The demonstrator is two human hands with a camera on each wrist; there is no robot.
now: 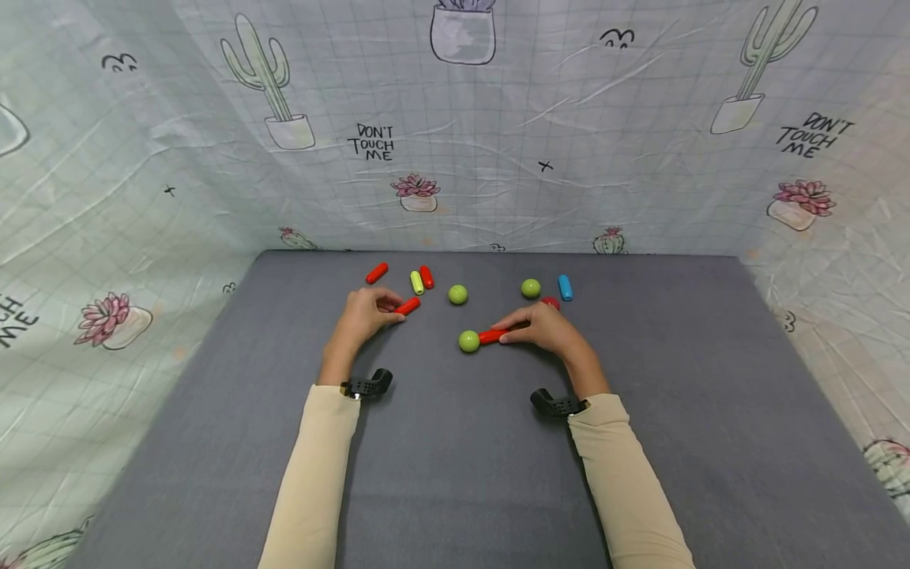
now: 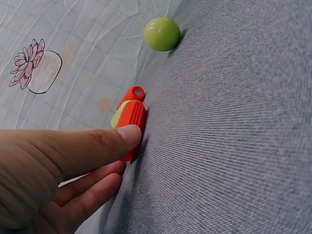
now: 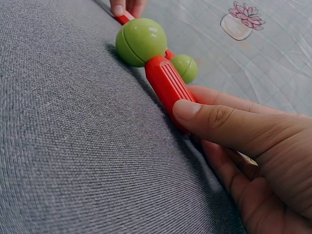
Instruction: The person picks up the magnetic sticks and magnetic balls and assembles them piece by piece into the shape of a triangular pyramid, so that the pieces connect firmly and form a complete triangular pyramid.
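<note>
My left hand (image 1: 366,318) pinches a short red ridged rod (image 2: 130,114) between thumb and fingers, low over the grey cloth. My right hand (image 1: 540,325) holds another red ridged rod (image 3: 168,85) by thumb and fingers. The free end of that rod touches a glossy green ball (image 3: 141,43), which sits to the left of the right hand in the head view. Past the left hand lie a yellow-green rod (image 1: 417,283), a second red rod beside it (image 1: 426,276) and one more red rod (image 1: 377,273). A red ball (image 1: 550,303) is partly hidden behind the right hand.
A green ball (image 1: 458,295) rests between the hands, farther back. Another green ball (image 1: 531,288) and a blue rod (image 1: 565,288) lie beyond the right hand. The grey cloth-covered table (image 1: 455,474) ends at a printed curtain (image 1: 498,182) behind and at both sides.
</note>
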